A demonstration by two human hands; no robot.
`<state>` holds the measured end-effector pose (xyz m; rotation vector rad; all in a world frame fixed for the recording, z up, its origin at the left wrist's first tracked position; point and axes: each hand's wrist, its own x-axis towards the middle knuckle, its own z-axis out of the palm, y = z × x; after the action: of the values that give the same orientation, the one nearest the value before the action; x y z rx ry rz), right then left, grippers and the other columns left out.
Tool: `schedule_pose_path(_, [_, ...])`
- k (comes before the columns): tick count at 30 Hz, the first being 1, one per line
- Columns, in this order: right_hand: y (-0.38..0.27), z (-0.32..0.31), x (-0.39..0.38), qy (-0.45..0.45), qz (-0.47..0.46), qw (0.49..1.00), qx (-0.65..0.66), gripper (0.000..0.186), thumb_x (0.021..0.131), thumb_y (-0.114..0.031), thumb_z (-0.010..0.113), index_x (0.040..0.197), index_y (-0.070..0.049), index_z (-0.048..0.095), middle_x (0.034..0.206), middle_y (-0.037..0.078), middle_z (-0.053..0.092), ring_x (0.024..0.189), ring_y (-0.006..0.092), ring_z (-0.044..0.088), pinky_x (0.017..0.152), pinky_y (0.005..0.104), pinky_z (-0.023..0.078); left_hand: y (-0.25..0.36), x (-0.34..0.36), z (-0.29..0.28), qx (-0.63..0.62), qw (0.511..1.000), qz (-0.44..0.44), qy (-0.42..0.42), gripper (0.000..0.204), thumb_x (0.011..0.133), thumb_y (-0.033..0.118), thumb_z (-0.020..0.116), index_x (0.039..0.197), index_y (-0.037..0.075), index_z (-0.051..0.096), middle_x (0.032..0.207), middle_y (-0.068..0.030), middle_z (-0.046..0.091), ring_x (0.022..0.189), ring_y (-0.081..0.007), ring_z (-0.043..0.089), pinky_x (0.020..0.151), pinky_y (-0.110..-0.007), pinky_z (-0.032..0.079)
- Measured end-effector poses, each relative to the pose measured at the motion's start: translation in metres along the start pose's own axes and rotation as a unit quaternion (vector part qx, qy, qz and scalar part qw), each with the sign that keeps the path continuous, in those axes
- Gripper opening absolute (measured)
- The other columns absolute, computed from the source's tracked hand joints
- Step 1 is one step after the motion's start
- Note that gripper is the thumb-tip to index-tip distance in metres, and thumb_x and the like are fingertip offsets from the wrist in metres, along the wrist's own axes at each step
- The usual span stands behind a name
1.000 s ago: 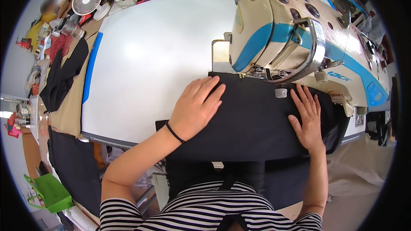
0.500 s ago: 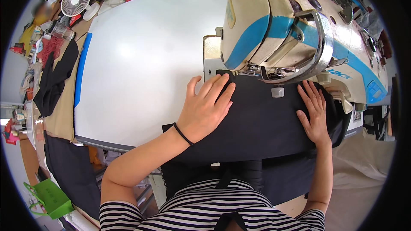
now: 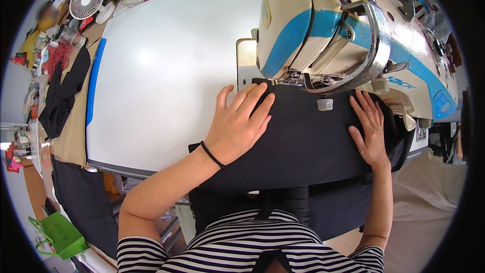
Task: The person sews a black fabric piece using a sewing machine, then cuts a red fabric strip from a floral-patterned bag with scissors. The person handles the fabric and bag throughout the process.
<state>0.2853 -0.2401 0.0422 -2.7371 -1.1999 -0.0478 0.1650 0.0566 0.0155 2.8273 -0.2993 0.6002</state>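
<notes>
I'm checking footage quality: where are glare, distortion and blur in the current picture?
Head view: glare spot on the white table; head view: blue edge bowed, corners black; head view: small blurred patch upper left, sewing machine, left hand and right hand fairly sharp.

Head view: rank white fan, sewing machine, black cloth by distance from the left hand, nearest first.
1. Black cloth: under the fingers of the left hand, spreading to its right.
2. Sewing machine: just beyond the fingertips, ahead and to the right.
3. White fan: far off, upper left, past the white tabletop.
</notes>
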Motion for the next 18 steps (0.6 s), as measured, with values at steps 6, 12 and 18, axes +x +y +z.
schedule_pose_path(6, [0.0002,-0.0003,-0.0006,0.0,0.002,1.0,0.013,0.053,0.088,-0.031,0.05,0.137,-0.013,0.04,0.146,0.007,0.032,0.136,0.0257,0.025,0.111,0.046,0.015,0.0006,-0.0001,0.0002,-0.002,1.0,0.001,0.004,0.041,0.076,0.013,0.065,0.116,0.011,0.058,0.117,-0.007,0.052,0.11,-0.0211,0.049,0.094,-0.046,0.033])
schedule_pose_path(12, [0.0004,0.0015,-0.0006,0.001,0.0,1.0,0.012,0.053,0.088,-0.03,0.051,0.138,-0.014,0.04,0.146,0.006,0.032,0.136,0.026,0.025,0.11,0.0458,0.016,-0.0032,-0.0015,0.0015,0.008,1.0,0.015,0.0,0.043,0.072,0.014,0.069,0.113,0.014,0.059,0.121,-0.0084,0.05,0.111,-0.0207,0.048,0.094,-0.049,0.033])
schedule_pose_path(18, [-0.0003,0.0018,0.0028,0.012,-0.003,1.0,0.018,0.054,0.087,-0.026,0.054,0.137,-0.014,0.04,0.146,0.007,0.032,0.135,0.0271,0.026,0.11,0.0467,0.018,-0.004,0.001,-0.0032,0.009,1.0,0.013,-0.005,0.044,0.072,0.013,0.067,0.116,0.017,0.059,0.118,-0.0061,0.052,0.11,-0.0211,0.048,0.098,-0.05,0.031])
